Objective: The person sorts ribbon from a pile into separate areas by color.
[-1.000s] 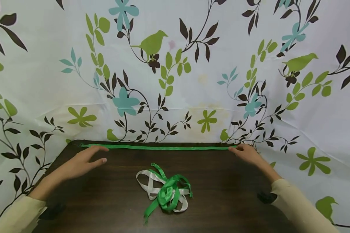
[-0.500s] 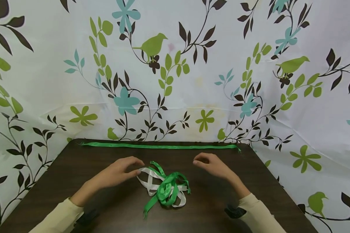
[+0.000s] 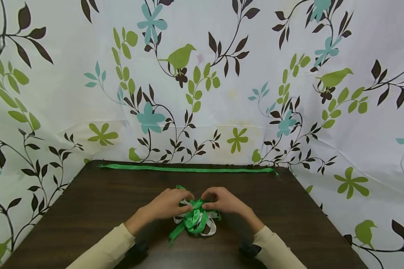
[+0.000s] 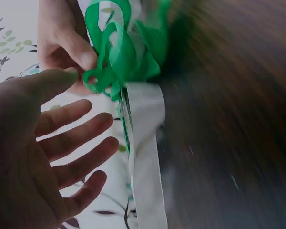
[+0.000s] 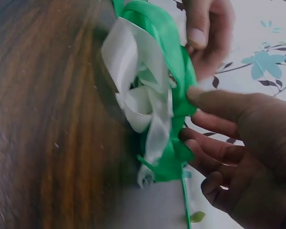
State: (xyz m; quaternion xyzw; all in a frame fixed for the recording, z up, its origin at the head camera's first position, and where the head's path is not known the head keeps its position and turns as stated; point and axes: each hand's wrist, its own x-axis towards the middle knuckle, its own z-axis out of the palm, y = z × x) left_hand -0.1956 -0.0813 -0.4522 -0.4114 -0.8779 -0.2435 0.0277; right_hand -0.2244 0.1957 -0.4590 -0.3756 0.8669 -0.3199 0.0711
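Note:
A tangled bundle of green ribbon [image 3: 191,221] and white ribbon [image 3: 209,228] lies mid-table in the head view. My left hand [image 3: 170,203] reaches its left side; in the left wrist view its fingers [image 4: 76,136] are spread and relaxed, thumb close to a green loop. On the bundle's upper right, my right hand [image 3: 226,201] pinches the green ribbon [image 5: 178,62] between thumb and forefinger, as the right wrist view shows. White loops [image 5: 121,55] face the tabletop side there. The left hand hides part of the white ribbon in the head view.
A long green ribbon [image 3: 188,169] is stretched straight along the far edge of the dark wooden table [image 3: 289,228]. Behind it hangs a white cloth [image 3: 229,112] printed with birds, leaves and flowers.
Both hands have left the long ribbon at the far edge and come inward to the bundle. The right hand has taken hold of green ribbon there. The long ribbon stays in place.

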